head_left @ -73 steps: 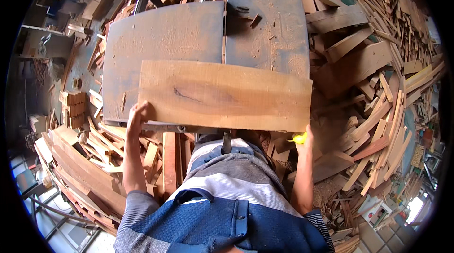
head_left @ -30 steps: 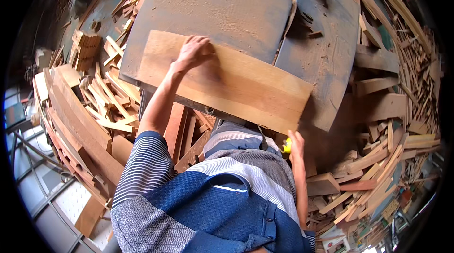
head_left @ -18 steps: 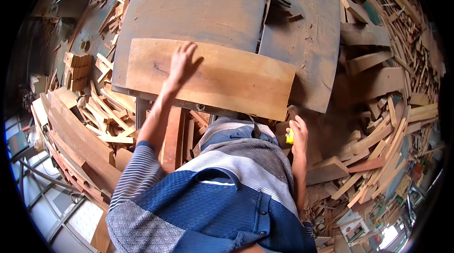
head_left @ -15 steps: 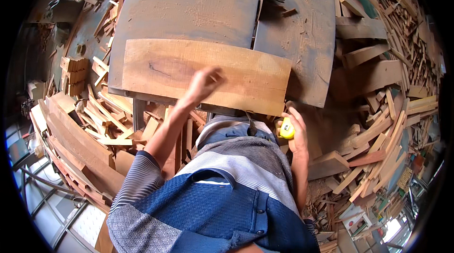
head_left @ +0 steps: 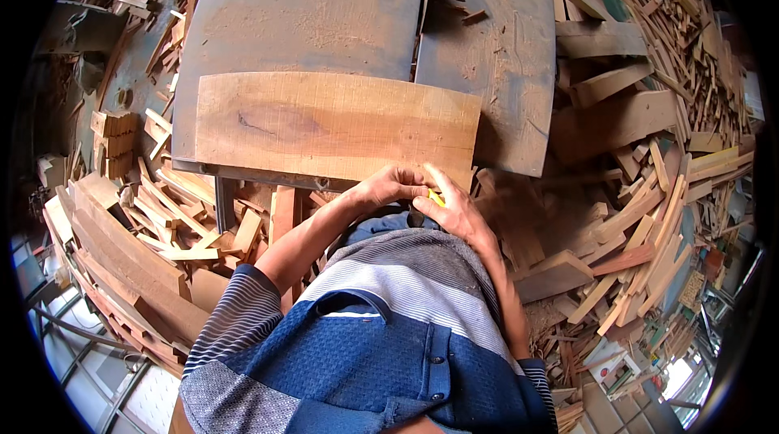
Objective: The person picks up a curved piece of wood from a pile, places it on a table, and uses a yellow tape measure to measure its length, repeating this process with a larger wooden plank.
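Observation:
A yellow tape measure sits in my right hand, whose fingers wrap round it and hide most of its case. My left hand meets it from the other side, fingers curled and tips pinched at the case; whether any tape is drawn out is hidden. Both hands are in front of my waist, at the near edge of a wide wooden board. The board has a dark knot and lies flat on a dusty metal machine table, its right end reaching over onto the second metal plate.
A narrow gap splits the two metal plates, and small wood scraps lie on the right one. Offcuts heap up at left, beside long thick boards. More planks and thin strips pile up at right.
My left hand has come down off the board's face, toward the right. My right hand has moved left with the tape measure, and the two hands now meet at the board's near edge.

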Demonstrator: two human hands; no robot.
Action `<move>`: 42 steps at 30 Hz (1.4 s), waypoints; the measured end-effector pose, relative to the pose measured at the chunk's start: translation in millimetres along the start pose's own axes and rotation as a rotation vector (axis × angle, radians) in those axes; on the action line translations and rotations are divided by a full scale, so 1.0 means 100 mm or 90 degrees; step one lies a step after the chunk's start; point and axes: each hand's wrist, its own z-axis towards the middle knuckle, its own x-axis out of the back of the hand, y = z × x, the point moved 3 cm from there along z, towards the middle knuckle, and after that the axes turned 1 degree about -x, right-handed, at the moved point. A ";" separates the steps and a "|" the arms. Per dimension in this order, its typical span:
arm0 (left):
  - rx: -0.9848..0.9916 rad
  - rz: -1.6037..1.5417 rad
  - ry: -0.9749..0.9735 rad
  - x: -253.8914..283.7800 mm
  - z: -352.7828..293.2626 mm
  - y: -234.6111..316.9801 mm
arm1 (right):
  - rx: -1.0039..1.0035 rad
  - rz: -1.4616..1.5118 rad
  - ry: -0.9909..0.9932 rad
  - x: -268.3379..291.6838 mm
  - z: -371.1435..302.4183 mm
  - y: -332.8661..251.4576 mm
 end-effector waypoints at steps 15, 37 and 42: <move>-0.325 0.320 0.954 3.44 -3.04 0.36 | -0.005 -0.250 0.166 0.78 -0.34 1.05; -0.070 0.532 1.049 4.38 -3.43 0.27 | 0.028 -0.345 0.251 0.52 0.04 1.04; 0.033 0.658 1.091 4.38 -3.42 0.24 | 0.010 -0.336 0.283 0.50 0.13 1.07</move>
